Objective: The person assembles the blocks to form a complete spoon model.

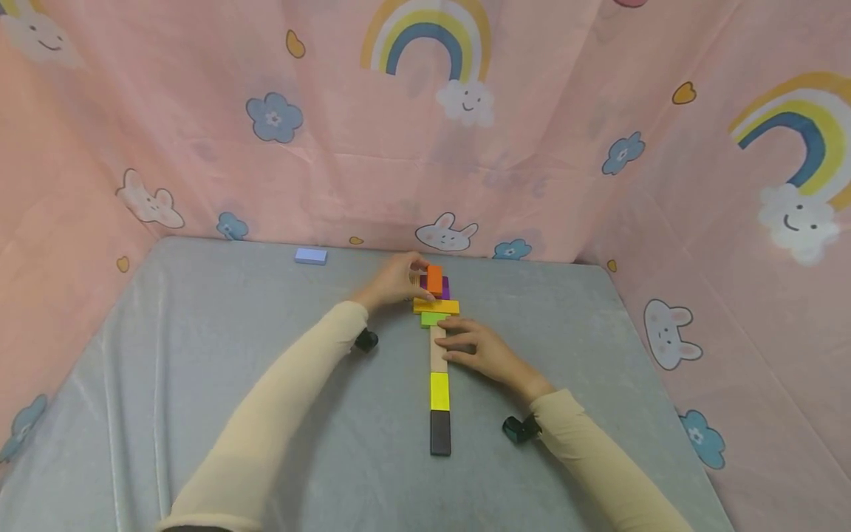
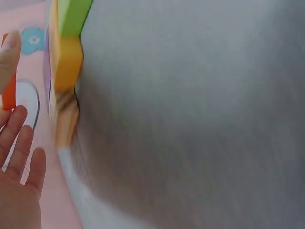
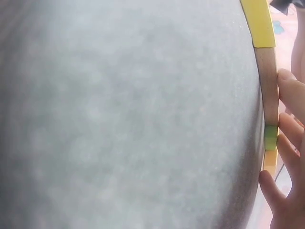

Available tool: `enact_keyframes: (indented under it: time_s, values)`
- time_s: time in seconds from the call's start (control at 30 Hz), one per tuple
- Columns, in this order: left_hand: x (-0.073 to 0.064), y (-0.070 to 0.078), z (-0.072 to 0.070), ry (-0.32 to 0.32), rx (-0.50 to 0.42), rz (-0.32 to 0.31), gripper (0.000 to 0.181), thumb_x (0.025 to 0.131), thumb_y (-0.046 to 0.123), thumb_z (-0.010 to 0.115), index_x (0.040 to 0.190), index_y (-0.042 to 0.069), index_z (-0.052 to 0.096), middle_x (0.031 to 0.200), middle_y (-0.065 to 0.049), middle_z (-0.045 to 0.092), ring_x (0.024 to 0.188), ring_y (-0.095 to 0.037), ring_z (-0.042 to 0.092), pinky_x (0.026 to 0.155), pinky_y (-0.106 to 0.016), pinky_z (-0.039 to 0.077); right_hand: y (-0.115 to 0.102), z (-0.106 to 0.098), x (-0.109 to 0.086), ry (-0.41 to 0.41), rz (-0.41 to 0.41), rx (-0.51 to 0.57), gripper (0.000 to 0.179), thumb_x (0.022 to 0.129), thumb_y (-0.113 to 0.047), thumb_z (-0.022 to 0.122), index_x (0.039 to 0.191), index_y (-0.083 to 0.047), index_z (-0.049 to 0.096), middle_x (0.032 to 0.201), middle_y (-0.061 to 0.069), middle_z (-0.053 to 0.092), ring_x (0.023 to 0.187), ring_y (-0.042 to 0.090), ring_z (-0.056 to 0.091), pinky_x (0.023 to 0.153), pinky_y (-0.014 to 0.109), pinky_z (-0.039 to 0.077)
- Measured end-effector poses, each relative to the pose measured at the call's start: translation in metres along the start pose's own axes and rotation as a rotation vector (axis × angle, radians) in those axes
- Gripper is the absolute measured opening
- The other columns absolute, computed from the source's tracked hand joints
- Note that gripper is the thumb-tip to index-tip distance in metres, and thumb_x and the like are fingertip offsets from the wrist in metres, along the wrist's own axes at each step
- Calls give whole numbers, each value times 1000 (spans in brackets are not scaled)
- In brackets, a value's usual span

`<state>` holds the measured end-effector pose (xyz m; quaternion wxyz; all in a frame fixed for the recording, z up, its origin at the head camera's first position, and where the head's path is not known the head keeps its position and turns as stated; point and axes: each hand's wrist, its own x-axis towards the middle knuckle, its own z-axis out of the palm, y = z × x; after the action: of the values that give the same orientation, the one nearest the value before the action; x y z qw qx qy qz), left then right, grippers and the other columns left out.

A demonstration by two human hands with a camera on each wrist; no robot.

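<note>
An orange block (image 1: 434, 279) is pinched between the thumb and fingers of my left hand (image 1: 394, 282). In the head view it overlaps a purple block (image 1: 446, 288) at the far end of a row of blocks. Nearer stand a yellow-orange block (image 1: 448, 307) set crosswise and a green block (image 1: 431, 319). My right hand (image 1: 490, 353) lies along the row's right side, its fairly straight fingertips at the plain wooden block (image 1: 437, 360) and the green one. In the left wrist view, the orange block (image 2: 9, 90) shows between thumb and fingertips, partly cut off.
The row continues toward me with a bright yellow block (image 1: 439, 391) and a black block (image 1: 440, 432). A light blue block (image 1: 311, 256) lies alone at the back left of the grey cloth-covered table (image 1: 219, 325). A pink patterned curtain (image 1: 332, 177) hangs behind the back edge.
</note>
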<state>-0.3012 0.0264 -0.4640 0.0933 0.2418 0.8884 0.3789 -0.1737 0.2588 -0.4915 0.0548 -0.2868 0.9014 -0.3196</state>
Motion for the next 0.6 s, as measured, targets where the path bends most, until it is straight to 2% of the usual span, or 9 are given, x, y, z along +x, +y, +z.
enact_keyframes:
  time_s: [0.17,0.3,0.6]
  values:
    - [7,14,15,17,61,29,66,76,41,85,130,14,59,133,-5,62,127,-25,53,112,-43,44,0,0,0,3,-7,-15,34,90,-30,72,123,-23,71,146,-2,56,141,24,46,118,50,37]
    - [11,19,25,27,67,39,65,77,42,84,131,13,60,132,-4,64,129,-25,52,114,-44,41,0,-1,0,-1,-13,-23,33,90,-30,72,123,-23,71,146,-2,56,140,24,47,117,50,37]
    - [19,26,38,43,87,13,66,77,44,82,130,13,61,131,-3,64,124,-23,53,112,-42,42,-2,-1,0,5,-22,-14,34,90,-28,72,123,-21,71,145,-1,56,140,24,47,118,48,37]
